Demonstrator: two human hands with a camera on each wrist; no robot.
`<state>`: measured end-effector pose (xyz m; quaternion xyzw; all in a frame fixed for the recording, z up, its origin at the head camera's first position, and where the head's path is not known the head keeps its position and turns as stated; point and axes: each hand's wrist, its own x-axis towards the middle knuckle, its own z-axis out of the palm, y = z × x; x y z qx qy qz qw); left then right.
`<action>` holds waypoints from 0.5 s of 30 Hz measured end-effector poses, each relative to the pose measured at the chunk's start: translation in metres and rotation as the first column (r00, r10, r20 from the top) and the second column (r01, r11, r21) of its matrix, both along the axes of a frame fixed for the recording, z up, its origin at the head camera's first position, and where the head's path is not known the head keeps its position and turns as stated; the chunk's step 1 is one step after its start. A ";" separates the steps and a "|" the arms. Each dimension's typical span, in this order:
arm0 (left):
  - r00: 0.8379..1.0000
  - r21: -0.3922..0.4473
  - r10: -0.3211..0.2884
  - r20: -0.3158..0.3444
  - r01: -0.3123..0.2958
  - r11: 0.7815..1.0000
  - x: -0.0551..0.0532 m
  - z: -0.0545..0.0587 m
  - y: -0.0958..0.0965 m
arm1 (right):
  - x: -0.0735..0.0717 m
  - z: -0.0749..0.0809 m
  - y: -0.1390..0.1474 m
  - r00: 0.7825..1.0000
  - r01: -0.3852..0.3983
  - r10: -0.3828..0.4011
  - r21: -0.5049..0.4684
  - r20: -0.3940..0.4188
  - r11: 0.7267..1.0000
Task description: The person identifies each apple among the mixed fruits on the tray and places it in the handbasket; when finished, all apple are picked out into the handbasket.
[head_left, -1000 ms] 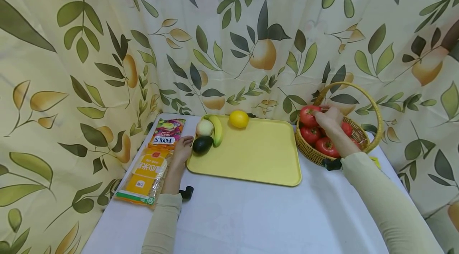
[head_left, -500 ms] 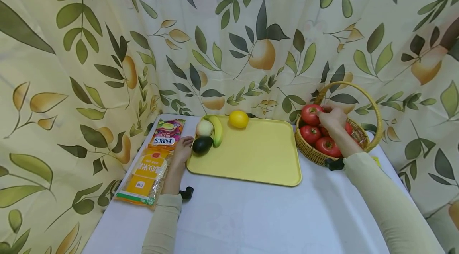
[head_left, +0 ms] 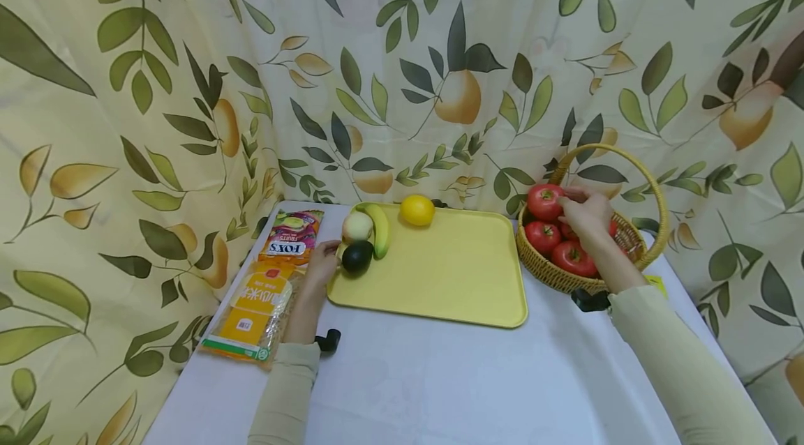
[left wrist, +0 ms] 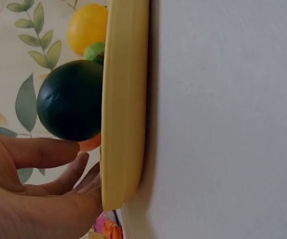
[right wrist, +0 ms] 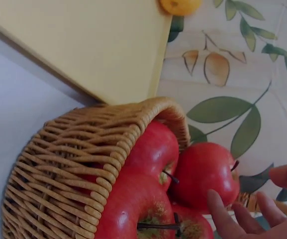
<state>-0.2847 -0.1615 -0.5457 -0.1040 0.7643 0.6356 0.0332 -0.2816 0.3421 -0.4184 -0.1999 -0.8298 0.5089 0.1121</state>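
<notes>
My left hand [head_left: 323, 264] is at the left edge of a yellow tray [head_left: 440, 270], its fingertips right at a dark avocado [head_left: 356, 258]. In the left wrist view the straightened thumb and fingers lie just below the avocado [left wrist: 71, 102] and beside the tray's rim [left wrist: 126, 114]. At the right, my right hand [head_left: 590, 215] is over a wicker basket [head_left: 546, 272] of red apples. Its fingers are loosely spread, with one fingertip overlapping the topmost apple [right wrist: 205, 174] in the right wrist view; nothing is gripped. Other apples [head_left: 573, 258] sit beneath it.
A pale round fruit [head_left: 357, 225] and a banana [head_left: 380, 229] lie beside the avocado, and a lemon [head_left: 417, 210] at the tray's back edge. Two packets, a Fox's bag [head_left: 292, 236] and an orange bag [head_left: 251, 312], lie left. The basket's tall handle [head_left: 659, 201] arches over the right side.
The avocado has shifted slightly to the right, and my left hand with it. My right hand has moved a little right, its fingers now looser around the top apple.
</notes>
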 end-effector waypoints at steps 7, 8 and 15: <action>1.000 -0.014 -0.009 -0.010 0.009 1.000 0.002 0.003 -0.004 | 0.012 0.001 -0.011 0.999 -0.021 0.023 0.046 -0.045 0.999; 1.000 -0.012 -0.006 -0.017 0.005 1.000 0.003 0.005 -0.004 | 0.014 0.001 -0.013 0.998 -0.026 0.030 0.069 -0.050 0.997; 0.999 0.057 0.032 -0.025 -0.031 0.998 0.010 0.032 -0.004 | 0.027 0.005 -0.025 0.995 -0.046 0.062 0.177 -0.084 0.983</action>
